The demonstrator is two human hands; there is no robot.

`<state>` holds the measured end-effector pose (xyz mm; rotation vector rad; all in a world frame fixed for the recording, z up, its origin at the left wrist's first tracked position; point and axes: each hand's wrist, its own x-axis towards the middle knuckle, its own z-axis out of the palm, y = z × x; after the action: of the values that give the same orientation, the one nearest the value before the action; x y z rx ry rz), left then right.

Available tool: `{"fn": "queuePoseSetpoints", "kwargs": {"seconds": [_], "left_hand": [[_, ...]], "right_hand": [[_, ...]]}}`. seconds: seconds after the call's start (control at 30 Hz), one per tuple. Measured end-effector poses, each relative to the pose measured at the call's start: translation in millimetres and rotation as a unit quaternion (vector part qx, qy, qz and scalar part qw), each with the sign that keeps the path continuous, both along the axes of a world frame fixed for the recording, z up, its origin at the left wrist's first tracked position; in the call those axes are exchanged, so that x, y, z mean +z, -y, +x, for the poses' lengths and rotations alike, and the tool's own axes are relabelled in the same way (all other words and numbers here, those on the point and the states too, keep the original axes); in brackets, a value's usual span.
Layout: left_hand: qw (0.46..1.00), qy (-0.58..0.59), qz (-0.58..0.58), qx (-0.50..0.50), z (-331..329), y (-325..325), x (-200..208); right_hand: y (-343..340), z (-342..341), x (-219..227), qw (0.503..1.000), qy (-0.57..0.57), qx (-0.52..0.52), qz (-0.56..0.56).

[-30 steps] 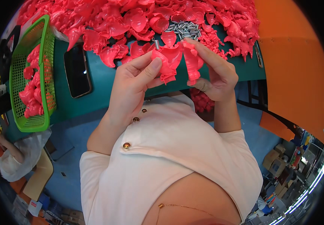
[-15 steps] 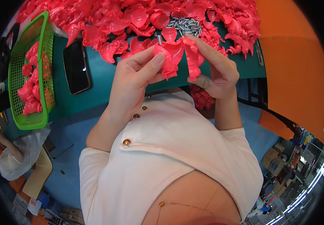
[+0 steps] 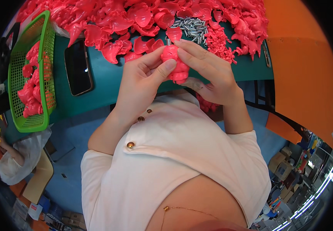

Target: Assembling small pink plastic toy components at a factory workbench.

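- Hands meet over the near edge of a green table point(image 3: 108, 82), both closed around one red plastic figure point(image 3: 176, 63) held between them, just above the person's chest.
- Left hand point(image 3: 141, 82) grips the figure from the left: its thumb lies across the front and its fingertips curl against the top part.
- Right hand point(image 3: 208, 71) wraps the figure from the right, its fingers laid flat over the upper side and its palm behind the piece.
- Red figure stands roughly upright in the grip, with a rounded lower end showing beneath the thumbs; finer shape is hidden by the fingers.
- Heap of red plastic shells point(image 3: 143, 17) covers the far side of the table, reaching from the left corner across to the right edge.
- Small pile of grey metal pins point(image 3: 191, 27) lies among the shells, just beyond the hands.
- Black phone point(image 3: 78, 67) lies flat on the table, screen up, to the left of the left hand and well apart from it.
- Green mesh basket point(image 3: 45, 46) sits at the left end of the table, tilted, with more red pieces point(image 3: 29, 90) inside it.
- Another person in a white top point(image 3: 12, 165) is at the lower left, below the basket, away from the work.
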<state>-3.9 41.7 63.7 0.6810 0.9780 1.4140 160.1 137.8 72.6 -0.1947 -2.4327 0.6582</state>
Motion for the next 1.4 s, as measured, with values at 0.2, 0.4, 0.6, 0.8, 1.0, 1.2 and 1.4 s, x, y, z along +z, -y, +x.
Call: {"fn": "queuePoseSetpoints", "kwargs": {"seconds": [0.2,0.4,0.6,0.8,1.0,1.2,1.4], "left_hand": [[1.000,-0.012,0.016,-0.001,-1.1,0.1,-2.1],[0.999,-0.021,0.025,0.004,5.3,4.2,-1.5],[0.998,-0.035,0.046,-0.012,6.1,5.4,5.3],[0.997,-0.052,0.051,-0.013,9.4,7.5,5.4],[0.998,-0.029,0.057,0.000,14.4,7.2,4.7],[0.971,-0.215,0.100,0.040,20.0,-6.3,-46.0],[0.873,-0.452,0.175,0.058,18.8,1.0,-62.9]], "right_hand": [[0.8,0.2,3.9,0.994,-0.014,0.021,-0.109],[15.1,-0.5,-13.8,0.981,-0.116,-0.052,-0.149],[13.4,2.5,-19.9,0.974,-0.150,-0.016,-0.168],[17.6,2.7,-25.7,0.969,-0.167,-0.019,-0.179],[28.5,-0.9,-35.9,0.969,-0.180,-0.058,-0.160],[19.0,12.3,-52.1,0.897,-0.231,-0.081,-0.367],[33.1,2.5,-51.9,0.900,-0.086,-0.135,-0.405]]}}
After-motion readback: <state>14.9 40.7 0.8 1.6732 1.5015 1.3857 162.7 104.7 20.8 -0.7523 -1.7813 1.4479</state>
